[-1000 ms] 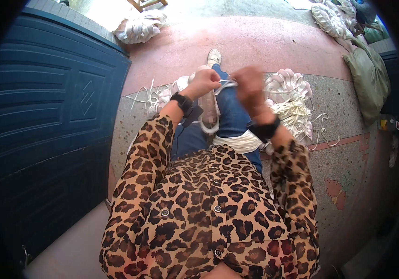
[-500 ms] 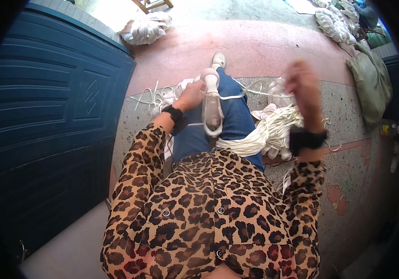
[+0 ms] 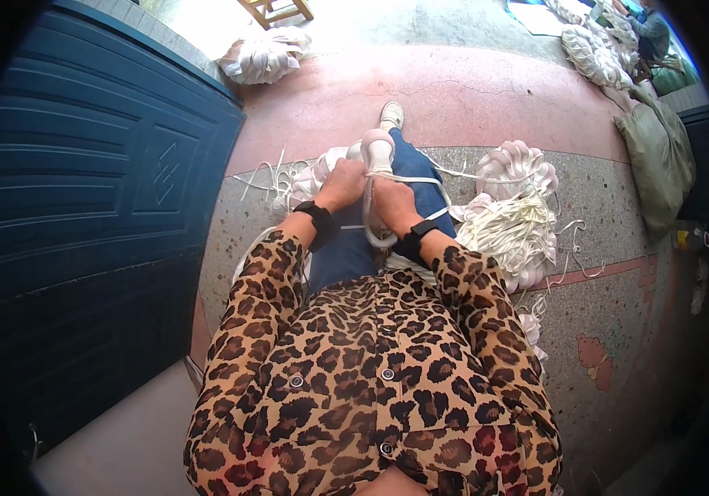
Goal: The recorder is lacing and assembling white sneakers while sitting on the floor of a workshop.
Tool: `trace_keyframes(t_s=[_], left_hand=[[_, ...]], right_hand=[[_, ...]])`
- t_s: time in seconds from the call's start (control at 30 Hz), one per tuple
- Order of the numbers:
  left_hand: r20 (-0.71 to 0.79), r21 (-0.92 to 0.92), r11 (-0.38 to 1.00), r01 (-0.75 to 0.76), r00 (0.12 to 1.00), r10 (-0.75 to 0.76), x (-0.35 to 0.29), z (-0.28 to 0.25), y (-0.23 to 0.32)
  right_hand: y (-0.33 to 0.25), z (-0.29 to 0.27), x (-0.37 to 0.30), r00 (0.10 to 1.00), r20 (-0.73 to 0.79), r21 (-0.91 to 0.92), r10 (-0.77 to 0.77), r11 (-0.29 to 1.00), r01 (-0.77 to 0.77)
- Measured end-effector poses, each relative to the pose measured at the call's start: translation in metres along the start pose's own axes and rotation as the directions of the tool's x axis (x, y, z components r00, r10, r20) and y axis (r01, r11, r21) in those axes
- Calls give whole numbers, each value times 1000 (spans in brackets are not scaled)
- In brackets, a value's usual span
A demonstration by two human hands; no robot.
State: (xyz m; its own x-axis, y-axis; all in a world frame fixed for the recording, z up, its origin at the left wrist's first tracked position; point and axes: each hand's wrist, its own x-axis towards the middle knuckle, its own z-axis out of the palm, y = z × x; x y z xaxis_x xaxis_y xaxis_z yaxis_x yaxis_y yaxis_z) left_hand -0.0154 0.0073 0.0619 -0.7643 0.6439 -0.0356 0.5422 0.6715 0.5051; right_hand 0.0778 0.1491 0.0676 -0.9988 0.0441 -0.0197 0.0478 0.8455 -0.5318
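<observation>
A pale pink-and-white shoe upper [image 3: 378, 150] lies lengthwise over my thighs, its rounded toe pointing away from me. My left hand [image 3: 343, 183] is closed on its left side, knuckles up. Against its right side, my right hand [image 3: 394, 204] is closed in a pinch, and its fingertips are partly hidden. A flat white shoelace [image 3: 410, 178] comes out of the upper, runs right across my knee and loops back toward the right hand. On the floor to my right is a heap of cream-white laces [image 3: 507, 227].
Bundled pale uppers [image 3: 515, 169] lie beyond the lace heap. More uppers with loose laces [image 3: 309, 178] are left of my legs. A blue panelled door [image 3: 98, 165] stands left. A grey-green sack [image 3: 656, 161] leans right; a person [image 3: 652, 37] sits far right.
My right hand has come from out on the right back to the shoe upper. The lace that stretched to the right now bends in a loop. My left hand stays on the upper.
</observation>
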Motion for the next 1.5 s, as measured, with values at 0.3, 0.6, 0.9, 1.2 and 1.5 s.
trace_keyframes(t_s=[0.3,0.6,0.9,1.2,1.5], left_hand=[[-29,409,911,41,999,-32,-1,-19,20],[-27,-23,921,388,921,-389,-15,3,8],[134,-558,801,-217,929,345,-5,-56,88],[-15,-971,236,48,966,-260,-40,-231,-28],[-110,-992,123,-26,649,-753,-97,-285,-203]], right_hand=[[39,-13,27,939,339,326,-57,944,-61],[-9,-418,-40,895,-286,934,-343,-309,180],[-40,-394,-11,862,-403,893,-307,-338,297],[145,-380,-4,830,-285,804,479,-352,479],[203,-132,-31,888,110,934,447,259,-246]])
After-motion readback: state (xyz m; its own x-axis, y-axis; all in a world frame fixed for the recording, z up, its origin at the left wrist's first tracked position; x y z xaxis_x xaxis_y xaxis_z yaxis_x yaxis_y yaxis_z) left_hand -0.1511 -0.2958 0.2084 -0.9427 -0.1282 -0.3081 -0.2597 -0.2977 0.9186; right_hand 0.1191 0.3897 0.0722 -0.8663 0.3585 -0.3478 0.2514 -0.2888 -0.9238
